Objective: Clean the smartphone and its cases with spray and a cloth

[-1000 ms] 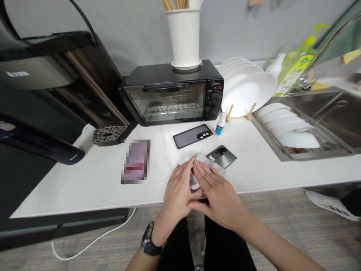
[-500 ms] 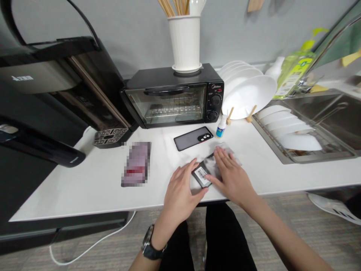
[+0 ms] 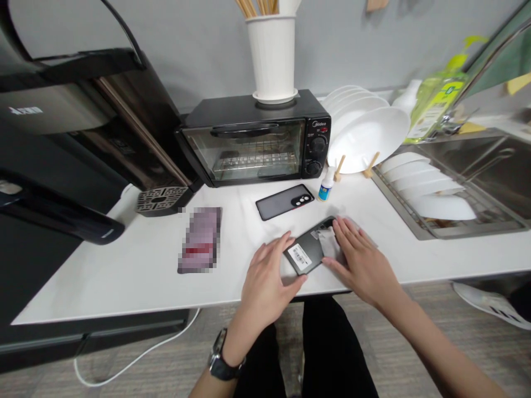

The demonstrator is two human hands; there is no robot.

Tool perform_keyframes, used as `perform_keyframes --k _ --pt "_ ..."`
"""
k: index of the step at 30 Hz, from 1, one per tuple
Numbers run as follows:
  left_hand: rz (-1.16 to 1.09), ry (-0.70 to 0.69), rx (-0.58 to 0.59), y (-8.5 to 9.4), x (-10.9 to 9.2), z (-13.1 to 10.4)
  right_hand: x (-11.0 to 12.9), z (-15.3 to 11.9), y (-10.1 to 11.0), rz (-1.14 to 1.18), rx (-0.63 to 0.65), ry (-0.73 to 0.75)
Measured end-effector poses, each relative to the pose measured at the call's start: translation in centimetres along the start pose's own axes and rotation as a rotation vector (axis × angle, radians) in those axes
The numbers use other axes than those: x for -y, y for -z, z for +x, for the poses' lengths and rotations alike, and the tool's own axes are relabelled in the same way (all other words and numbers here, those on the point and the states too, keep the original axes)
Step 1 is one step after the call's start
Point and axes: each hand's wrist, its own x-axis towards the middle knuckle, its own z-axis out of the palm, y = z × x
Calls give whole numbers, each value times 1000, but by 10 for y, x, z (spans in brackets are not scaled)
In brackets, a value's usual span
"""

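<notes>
Where the white counter [image 3: 124, 276] runs out from the black toaster oven [image 3: 253, 138], a dark phone [image 3: 309, 250] lies back-up near the front edge; left hand [image 3: 265, 282] spread flat, fingertips on its labelled end; right hand [image 3: 360, 262] spread, pressing a clear film [image 3: 327, 243] on it; another phone [image 3: 284, 201] and small bottle [image 3: 326, 187] behind.

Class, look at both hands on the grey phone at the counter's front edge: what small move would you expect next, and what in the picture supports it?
Probably another wiping stroke: the right hand presses a clear wipe flat on the grey phone, while the left hand steadies its labelled near end against the white counter.
</notes>
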Motion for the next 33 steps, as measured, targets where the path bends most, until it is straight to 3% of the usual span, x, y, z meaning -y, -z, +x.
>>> perform_keyframes --k 2,5,8,10,13,16,19,21,23,25,29,31,33 --pt "-7 7 3 0 0 0 5 13 -10 13 -25 -48" --pt "-1 5 -9 -1 3 -1 39 26 -17 75 -15 -8" --pt "22 -39 -17 -3 9 -4 80 23 -9 171 86 118" --pt "33 -47 -4 -5 11 -5 96 14 1 220 145 163" --pt "32 0 19 -5 10 -5 89 -6 15 252 188 220" --pt "11 13 8 -4 5 -4 53 -17 17 178 131 169" --pt "-4 8 -6 -2 1 -1 15 -6 8 57 28 15" --pt "-3 8 -5 -1 0 0 6 9 -1 32 13 -57" --pt "0 6 0 -2 1 0 16 24 -8 57 35 -71" --pt "7 -3 -4 -3 3 -1 41 33 -13 109 66 -24" --pt "31 -41 8 -6 9 -3 97 20 -3 222 122 90" --pt "44 -25 24 -6 10 -3 106 5 7 253 159 142" --pt "41 -9 30 -6 8 -3 97 -9 16 253 198 191"
